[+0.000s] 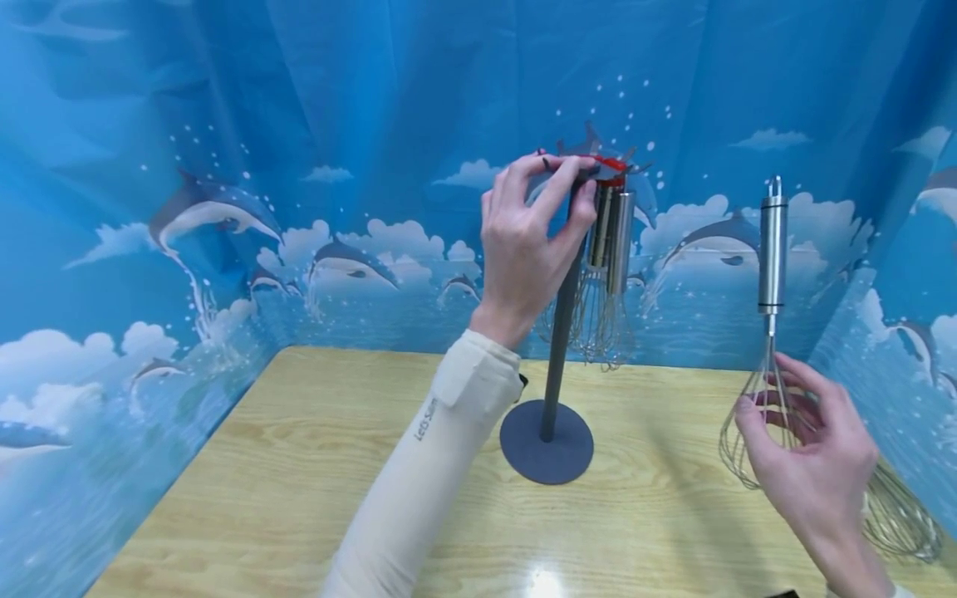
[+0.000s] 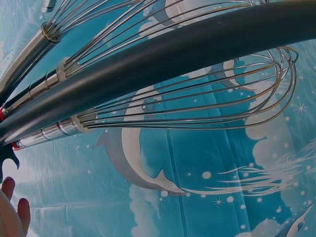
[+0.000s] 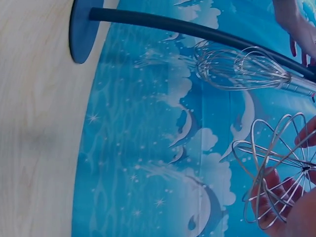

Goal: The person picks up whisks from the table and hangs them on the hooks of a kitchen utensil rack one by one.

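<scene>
A dark utensil stand (image 1: 557, 357) with a round base rises from the table. My left hand (image 1: 527, 237) holds its top, thumb and fingers around the hooked head. Several metal whisks (image 1: 619, 241) hang there, handles up and wires down; the left wrist view shows their wire loops (image 2: 197, 116) around the pole. Off to the right, my right hand (image 1: 822, 457) grips another whisk (image 1: 772, 257) by its wires, its steel handle pointing up. In the right wrist view, fingers curl round that whisk's wires (image 3: 261, 163). The held whisk is apart from the stand.
Another whisk (image 1: 900, 515) lies at the table's right side, partly hidden behind my right wrist. The wooden table (image 1: 284, 465) ends at a blue dolphin-print curtain (image 1: 419, 100) at the back and sides.
</scene>
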Motion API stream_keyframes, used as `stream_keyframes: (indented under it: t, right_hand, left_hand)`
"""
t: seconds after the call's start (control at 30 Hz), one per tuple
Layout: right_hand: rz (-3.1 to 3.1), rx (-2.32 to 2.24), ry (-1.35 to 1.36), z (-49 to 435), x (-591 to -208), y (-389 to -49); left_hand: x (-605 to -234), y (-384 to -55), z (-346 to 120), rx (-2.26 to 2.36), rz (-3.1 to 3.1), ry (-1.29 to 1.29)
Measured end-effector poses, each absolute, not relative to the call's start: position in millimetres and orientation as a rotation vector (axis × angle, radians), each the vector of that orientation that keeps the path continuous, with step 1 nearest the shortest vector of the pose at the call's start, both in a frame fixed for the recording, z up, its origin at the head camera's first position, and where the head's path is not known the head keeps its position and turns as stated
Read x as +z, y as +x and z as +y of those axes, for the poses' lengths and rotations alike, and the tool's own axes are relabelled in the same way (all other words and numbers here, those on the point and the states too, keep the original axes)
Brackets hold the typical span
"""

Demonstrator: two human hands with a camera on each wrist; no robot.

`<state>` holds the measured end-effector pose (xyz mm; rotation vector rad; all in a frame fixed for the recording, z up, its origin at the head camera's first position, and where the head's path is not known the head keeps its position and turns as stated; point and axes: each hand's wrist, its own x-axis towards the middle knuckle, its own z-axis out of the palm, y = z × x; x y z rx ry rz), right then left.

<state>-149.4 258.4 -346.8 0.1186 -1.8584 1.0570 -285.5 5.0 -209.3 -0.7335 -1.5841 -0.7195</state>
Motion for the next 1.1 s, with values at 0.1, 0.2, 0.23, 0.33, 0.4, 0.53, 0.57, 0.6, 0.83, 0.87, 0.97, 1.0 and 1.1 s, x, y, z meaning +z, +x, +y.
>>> stream_keyframes:
  t: [0.1,0.2,0.23,0.33,0.4,0.53,0.57,0.6,0.83,0.87,0.97,1.0,1.1]
  right_hand:
    - [-1.812,1.091,0.18,253,-342,-148]
    - [-1.778,1.103,0.225,248,-337,-147]
    - [-1.765,1.104,0.238,246,-335,-147]
    - [-1.757,1.088,0.269,242,-330,-146]
    - [-1.752,1.083,0.289,239,-328,-145]
    - [-1.753,1.078,0.316,233,-323,-144]
    - [-1.753,1.074,0.321,232,-322,-143]
    - [-1.752,1.076,0.328,231,-321,-143]
    - [-1.696,1.056,0.396,222,-319,-145]
    - [-1.684,1.049,0.41,221,-318,-145]
    - [-1.663,1.03,0.434,217,-317,-147]
    - [-1.659,1.027,0.441,216,-316,-147]
    - [-1.657,1.008,0.448,214,-315,-148]
  left_hand:
    - [-209,-285,5,-0.72,-1.58,-0.732]
    - [-208,-285,5,-0.72,-1.577,-0.734]
    - [-208,-285,5,-0.719,-1.576,-0.734]
    - [-208,-285,5,-0.716,-1.577,-0.731]
    - [-208,-285,5,-0.713,-1.579,-0.727]
    - [-208,-285,5,-0.71,-1.583,-0.718]
    - [-208,-285,5,-0.708,-1.585,-0.716]
    - [-209,-285,5,-0.707,-1.587,-0.713]
    - [-209,-285,6,-0.696,-1.594,-0.695]
    - [-209,-285,6,-0.695,-1.596,-0.693]
    - [-208,-285,7,-0.691,-1.598,-0.691]
    - [-208,-285,7,-0.69,-1.599,-0.69]
    - [-206,-284,7,-0.685,-1.602,-0.683]
